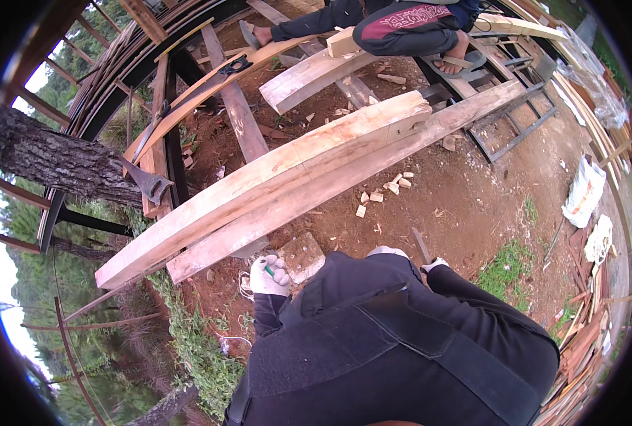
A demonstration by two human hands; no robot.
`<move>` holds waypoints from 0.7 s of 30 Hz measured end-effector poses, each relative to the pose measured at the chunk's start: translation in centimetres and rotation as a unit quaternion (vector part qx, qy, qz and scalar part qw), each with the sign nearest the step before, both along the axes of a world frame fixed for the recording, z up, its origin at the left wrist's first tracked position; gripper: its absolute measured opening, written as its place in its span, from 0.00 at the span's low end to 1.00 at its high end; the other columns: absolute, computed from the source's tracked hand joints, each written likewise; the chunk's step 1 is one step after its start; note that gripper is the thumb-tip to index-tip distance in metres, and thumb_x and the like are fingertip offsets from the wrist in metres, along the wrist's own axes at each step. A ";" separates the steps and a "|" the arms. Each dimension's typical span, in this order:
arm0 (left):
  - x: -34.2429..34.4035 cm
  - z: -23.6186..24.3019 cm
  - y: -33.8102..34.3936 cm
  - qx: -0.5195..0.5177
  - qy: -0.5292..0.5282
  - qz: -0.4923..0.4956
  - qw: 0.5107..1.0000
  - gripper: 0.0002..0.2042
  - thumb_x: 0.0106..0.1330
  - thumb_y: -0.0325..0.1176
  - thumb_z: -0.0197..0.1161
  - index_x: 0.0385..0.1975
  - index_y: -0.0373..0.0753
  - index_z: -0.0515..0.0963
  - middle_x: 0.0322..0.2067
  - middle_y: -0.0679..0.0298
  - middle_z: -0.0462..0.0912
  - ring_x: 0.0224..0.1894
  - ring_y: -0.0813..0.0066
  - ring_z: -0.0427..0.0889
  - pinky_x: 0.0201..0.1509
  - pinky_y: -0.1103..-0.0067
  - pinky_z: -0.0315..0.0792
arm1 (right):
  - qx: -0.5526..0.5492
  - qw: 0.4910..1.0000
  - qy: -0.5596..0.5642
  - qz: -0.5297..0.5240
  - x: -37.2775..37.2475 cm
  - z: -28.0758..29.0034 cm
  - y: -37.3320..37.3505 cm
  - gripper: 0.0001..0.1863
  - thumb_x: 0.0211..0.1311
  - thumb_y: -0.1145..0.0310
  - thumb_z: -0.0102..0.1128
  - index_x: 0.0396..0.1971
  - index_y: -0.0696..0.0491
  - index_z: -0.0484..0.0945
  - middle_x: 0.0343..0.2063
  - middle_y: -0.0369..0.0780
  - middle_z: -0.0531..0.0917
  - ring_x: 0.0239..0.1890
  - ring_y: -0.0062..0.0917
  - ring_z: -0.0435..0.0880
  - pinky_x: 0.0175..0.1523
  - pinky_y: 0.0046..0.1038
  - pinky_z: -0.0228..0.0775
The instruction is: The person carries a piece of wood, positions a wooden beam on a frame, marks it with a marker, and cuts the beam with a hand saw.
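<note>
My left hand [269,277], in a white glove, is closed on a small green stick, perhaps a pencil, just below the near ends of two long pale beams [273,177] [223,252]. My gloved right hand [433,266], at my right side, is closed on a narrow, flat brownish piece [421,244], too unclear to name further. A square block [301,257] lies on the dirt between the beams and my knees, with some white cord beside my left hand.
A co-worker's legs [397,32] rest on timbers at the top. A handsaw [152,181] hangs by a tree trunk [53,149] at left. Several wood offcuts [376,197] lie on the ground. A black metal frame [518,131], white sack [582,192] and stacked boards are at right.
</note>
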State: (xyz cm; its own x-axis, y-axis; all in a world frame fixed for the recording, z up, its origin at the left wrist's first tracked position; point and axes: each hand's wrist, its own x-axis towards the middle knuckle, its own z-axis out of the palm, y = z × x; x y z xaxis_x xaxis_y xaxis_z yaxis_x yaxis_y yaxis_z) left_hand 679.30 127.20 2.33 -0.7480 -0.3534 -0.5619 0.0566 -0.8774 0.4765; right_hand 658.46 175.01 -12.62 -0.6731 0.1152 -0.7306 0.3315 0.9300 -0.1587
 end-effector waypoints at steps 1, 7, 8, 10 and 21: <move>-0.5 -0.4 2.3 -0.003 0.019 -0.019 1.000 0.11 0.65 0.46 0.60 0.31 0.46 0.76 0.28 0.64 0.76 0.17 0.76 0.65 0.22 0.76 0.59 | -0.042 0.999 0.025 -0.012 -1.5 -1.3 -0.2 0.31 0.45 0.50 0.76 0.45 0.56 0.84 0.39 0.46 0.89 0.42 0.35 0.90 0.50 0.35 0.81; -6.7 2.0 12.1 -0.143 0.004 -0.012 0.990 0.10 0.75 0.38 0.57 0.49 0.42 0.77 0.41 0.64 0.82 0.39 0.73 0.82 0.44 0.72 0.78 | -0.292 0.947 0.018 0.130 -9.8 6.3 -3.8 0.26 0.58 0.56 0.73 0.53 0.52 0.78 0.32 0.41 0.87 0.28 0.23 0.87 0.33 0.29 0.78; -7.5 2.6 13.6 -0.167 -0.015 -0.002 0.986 0.12 0.75 0.39 0.57 0.51 0.42 0.77 0.42 0.65 0.83 0.41 0.74 0.82 0.45 0.74 0.78 | -0.320 0.926 0.081 0.184 -10.1 6.7 -3.8 0.25 0.58 0.57 0.73 0.52 0.53 0.78 0.30 0.38 0.86 0.26 0.21 0.85 0.31 0.27 0.76; -8.1 3.1 15.8 -0.221 -0.061 0.013 0.973 0.16 0.75 0.41 0.59 0.56 0.41 0.78 0.45 0.67 0.84 0.45 0.79 0.80 0.48 0.78 0.76 | -0.350 0.892 0.132 0.252 -10.1 9.0 -4.5 0.24 0.59 0.58 0.73 0.52 0.53 0.78 0.28 0.36 0.84 0.25 0.19 0.82 0.29 0.25 0.75; -4.0 2.5 22.7 -0.180 -0.083 -0.022 0.980 0.14 0.73 0.40 0.61 0.51 0.37 0.81 0.32 0.66 0.82 0.32 0.79 0.80 0.41 0.80 0.76 | -0.428 0.809 0.086 0.395 -4.8 14.5 -6.9 0.37 0.65 0.67 0.60 0.74 0.44 0.59 0.59 0.47 0.79 0.54 0.35 0.84 0.59 0.32 0.74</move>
